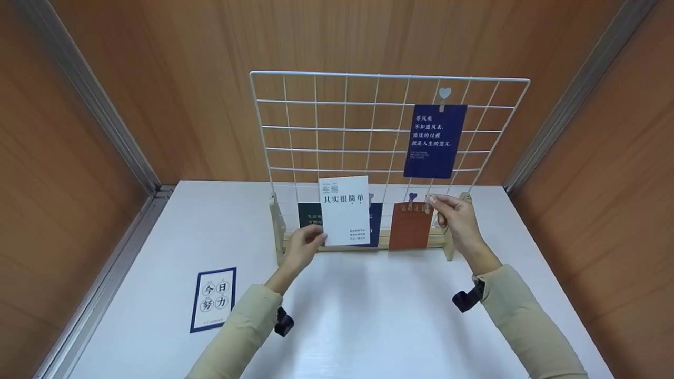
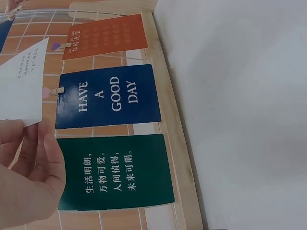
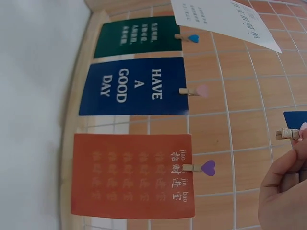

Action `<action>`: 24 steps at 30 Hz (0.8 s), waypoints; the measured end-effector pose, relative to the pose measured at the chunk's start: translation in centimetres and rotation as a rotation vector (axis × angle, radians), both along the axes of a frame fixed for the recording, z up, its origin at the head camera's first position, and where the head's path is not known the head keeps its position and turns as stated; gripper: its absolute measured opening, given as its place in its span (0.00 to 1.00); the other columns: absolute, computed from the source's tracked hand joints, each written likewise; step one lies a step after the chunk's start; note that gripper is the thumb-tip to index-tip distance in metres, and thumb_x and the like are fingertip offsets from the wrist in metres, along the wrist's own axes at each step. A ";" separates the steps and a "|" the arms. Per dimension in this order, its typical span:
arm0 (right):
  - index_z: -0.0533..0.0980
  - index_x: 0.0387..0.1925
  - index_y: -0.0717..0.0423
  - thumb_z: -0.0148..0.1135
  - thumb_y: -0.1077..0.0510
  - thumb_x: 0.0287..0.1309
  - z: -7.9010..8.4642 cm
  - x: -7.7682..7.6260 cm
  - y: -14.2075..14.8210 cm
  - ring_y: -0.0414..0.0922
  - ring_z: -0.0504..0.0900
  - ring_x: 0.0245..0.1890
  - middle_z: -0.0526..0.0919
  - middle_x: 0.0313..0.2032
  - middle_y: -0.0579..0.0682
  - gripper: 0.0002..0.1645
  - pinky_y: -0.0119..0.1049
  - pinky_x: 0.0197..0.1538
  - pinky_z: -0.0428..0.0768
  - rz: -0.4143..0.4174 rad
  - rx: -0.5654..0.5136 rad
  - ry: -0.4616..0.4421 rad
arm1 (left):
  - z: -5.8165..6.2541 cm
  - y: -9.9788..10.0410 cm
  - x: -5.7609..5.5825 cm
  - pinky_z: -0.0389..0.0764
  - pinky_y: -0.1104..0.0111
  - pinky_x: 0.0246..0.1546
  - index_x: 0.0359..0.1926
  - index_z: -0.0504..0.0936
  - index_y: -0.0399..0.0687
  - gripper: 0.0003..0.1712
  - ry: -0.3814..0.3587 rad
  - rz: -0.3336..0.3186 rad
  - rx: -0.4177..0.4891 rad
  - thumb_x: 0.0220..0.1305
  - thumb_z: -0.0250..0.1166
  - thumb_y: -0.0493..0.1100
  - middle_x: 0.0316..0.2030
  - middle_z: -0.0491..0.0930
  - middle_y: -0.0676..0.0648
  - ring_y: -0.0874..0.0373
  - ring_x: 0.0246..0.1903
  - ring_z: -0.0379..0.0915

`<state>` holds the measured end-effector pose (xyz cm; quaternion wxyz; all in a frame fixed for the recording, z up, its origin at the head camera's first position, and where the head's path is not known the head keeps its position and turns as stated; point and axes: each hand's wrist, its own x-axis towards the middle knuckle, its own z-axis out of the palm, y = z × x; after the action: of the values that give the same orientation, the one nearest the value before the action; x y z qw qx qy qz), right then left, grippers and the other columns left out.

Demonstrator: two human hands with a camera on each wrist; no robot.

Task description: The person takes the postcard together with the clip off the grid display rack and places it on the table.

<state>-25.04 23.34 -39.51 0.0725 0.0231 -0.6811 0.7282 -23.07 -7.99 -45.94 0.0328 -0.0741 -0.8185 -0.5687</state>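
Note:
My left hand [image 1: 304, 246] pinches a white card [image 1: 345, 210] by its lower left edge, holding it upright in front of the wire grid rack [image 1: 331, 139]. My right hand [image 1: 457, 218] holds a small wooden clothespin [image 3: 288, 134] with a pink top between thumb and fingers, near the rack's lower right. Clipped low on the grid hang a green card [image 2: 115, 172], a blue "HAVE A GOOD DAY" card [image 2: 108, 96] and an orange card [image 3: 134, 175]. Higher at the right, a dark blue card [image 1: 435, 141] hangs from a clothespin with a pale heart [image 1: 445, 93].
A blue-bordered white card [image 1: 213, 300] lies on the white table [image 1: 363, 316] at the left. Wooden feet and a wooden bar [image 1: 382, 241] support the rack. Wood-grain panels [image 1: 158, 105] with metal corner strips stand behind and on both sides.

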 end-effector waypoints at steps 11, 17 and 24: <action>0.77 0.39 0.65 0.61 0.59 0.52 -1.3 0.5 1.2 0.34 0.65 0.13 0.80 0.28 0.46 0.14 0.24 0.18 0.66 -0.007 0.023 -0.014 | -1.3 -1.2 0.4 0.75 0.67 0.29 0.41 0.77 0.37 0.10 -0.028 -0.015 0.019 0.60 0.56 0.37 0.31 0.76 0.47 0.56 0.30 0.73; 0.75 0.41 0.68 0.60 0.59 0.52 -1.9 0.7 1.9 0.34 0.64 0.13 0.81 0.28 0.45 0.17 0.23 0.18 0.65 -0.013 0.037 -0.024 | -1.8 -1.6 0.7 0.75 0.65 0.31 0.42 0.77 0.36 0.11 -0.044 -0.017 0.035 0.61 0.55 0.36 0.31 0.77 0.46 0.55 0.31 0.73; 0.69 0.46 0.76 0.59 0.58 0.54 -2.7 1.1 2.7 0.34 0.63 0.14 0.78 0.28 0.46 0.25 0.24 0.18 0.65 -0.022 0.077 -0.039 | -2.5 -1.9 1.2 0.75 0.65 0.31 0.42 0.77 0.36 0.10 -0.075 -0.016 0.037 0.61 0.55 0.36 0.30 0.75 0.47 0.56 0.30 0.73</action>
<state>-23.96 26.08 -42.18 0.0661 0.0043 -0.7100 0.7011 -21.82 -9.88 -48.45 -0.0011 -0.0585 -0.8079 -0.5864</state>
